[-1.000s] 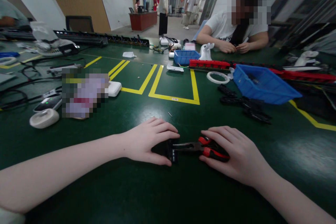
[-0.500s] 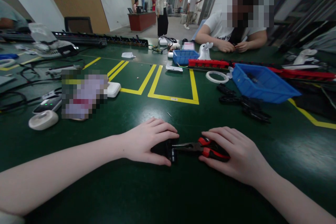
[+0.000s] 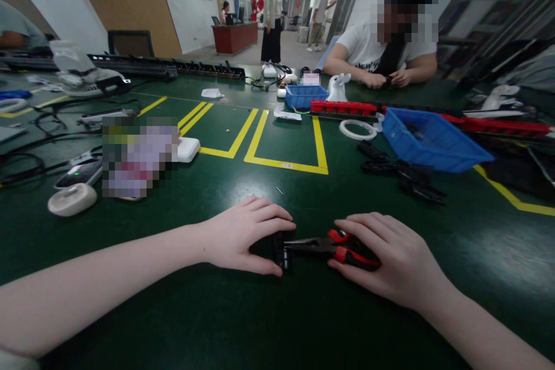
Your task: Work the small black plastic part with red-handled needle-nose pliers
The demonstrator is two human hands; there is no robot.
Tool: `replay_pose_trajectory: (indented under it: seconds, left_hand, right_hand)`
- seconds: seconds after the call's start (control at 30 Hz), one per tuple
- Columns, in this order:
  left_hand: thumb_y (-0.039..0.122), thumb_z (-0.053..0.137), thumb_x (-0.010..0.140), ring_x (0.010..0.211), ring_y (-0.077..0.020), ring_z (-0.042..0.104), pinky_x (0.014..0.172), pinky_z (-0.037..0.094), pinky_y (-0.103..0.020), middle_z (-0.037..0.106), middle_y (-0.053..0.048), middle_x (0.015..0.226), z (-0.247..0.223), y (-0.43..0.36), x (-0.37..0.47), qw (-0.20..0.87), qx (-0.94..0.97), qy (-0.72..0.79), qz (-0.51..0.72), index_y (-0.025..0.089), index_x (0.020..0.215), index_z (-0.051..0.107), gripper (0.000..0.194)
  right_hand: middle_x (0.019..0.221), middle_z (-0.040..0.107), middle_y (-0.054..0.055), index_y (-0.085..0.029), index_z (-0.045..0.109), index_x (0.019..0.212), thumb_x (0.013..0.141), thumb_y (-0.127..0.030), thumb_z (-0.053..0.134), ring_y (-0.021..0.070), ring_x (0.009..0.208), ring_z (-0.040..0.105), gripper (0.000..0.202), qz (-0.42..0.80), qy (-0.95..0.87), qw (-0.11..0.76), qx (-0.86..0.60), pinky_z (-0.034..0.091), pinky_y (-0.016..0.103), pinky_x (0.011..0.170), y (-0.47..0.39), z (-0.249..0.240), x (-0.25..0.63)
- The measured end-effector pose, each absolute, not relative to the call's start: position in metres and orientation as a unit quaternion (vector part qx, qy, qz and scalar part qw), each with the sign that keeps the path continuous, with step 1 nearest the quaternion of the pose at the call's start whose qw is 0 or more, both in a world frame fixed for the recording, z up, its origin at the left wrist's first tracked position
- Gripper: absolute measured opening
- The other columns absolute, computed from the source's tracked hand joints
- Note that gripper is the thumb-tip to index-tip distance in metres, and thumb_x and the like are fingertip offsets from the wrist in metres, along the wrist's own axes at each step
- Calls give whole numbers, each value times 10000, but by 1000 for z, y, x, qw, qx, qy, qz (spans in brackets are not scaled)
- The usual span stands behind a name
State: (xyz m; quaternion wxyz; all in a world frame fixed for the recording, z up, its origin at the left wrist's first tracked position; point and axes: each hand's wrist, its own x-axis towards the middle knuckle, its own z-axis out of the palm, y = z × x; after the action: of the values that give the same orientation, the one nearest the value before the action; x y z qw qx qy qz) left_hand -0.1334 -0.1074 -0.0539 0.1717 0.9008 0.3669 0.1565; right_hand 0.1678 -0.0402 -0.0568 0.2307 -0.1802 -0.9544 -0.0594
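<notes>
Near the front of the green table (image 3: 243, 179), my left hand (image 3: 249, 237) grips a small black part (image 3: 286, 257) between thumb and fingers. My right hand (image 3: 385, 251) is wrapped round the red and black handles of long-nose pliers (image 3: 342, 247). The pliers point left, and their narrow tips meet the black part. Whether the jaws are closed on something there is too small to tell. A thin metal pin (image 3: 280, 191) lies on the table just beyond my hands.
Black parts (image 3: 403, 173) lie beside a blue bin (image 3: 433, 141) at the right, near a tape roll (image 3: 358, 129). At the left are a phone (image 3: 141, 162), a white case (image 3: 188, 150), a mouse (image 3: 72, 199) and cables. Across the table sits a person (image 3: 385, 58).
My hands and the pliers hold nearly the same position. In the background, the standing person has shifted slightly right.
</notes>
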Motion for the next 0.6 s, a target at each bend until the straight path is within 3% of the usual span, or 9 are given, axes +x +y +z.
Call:
replay_pose_trajectory:
  seconds: [0.23, 0.6]
  left_hand:
    - [581, 653, 874, 1200, -286, 541, 1010, 418, -417, 559, -101, 1390, -53, -107, -133, 171, 900, 373, 148, 189, 1369, 513, 647]
    - [581, 652, 871, 1199, -303, 545, 1001, 426, -432, 561, -113, 1388, -54, -108, -134, 176, 900, 370, 151, 208, 1383, 501, 652]
  right_hand:
    - [1004, 707, 148, -110, 623, 1140, 898, -457, 625, 249, 886, 680, 423, -92, -945, 254, -185, 557, 384, 721, -41, -55, 166]
    - [1031, 722, 126, -161, 630, 1169, 868, -458, 661, 250, 893, 685, 424, -27, -952, 234, -197, 561, 388, 723, -39, -57, 168]
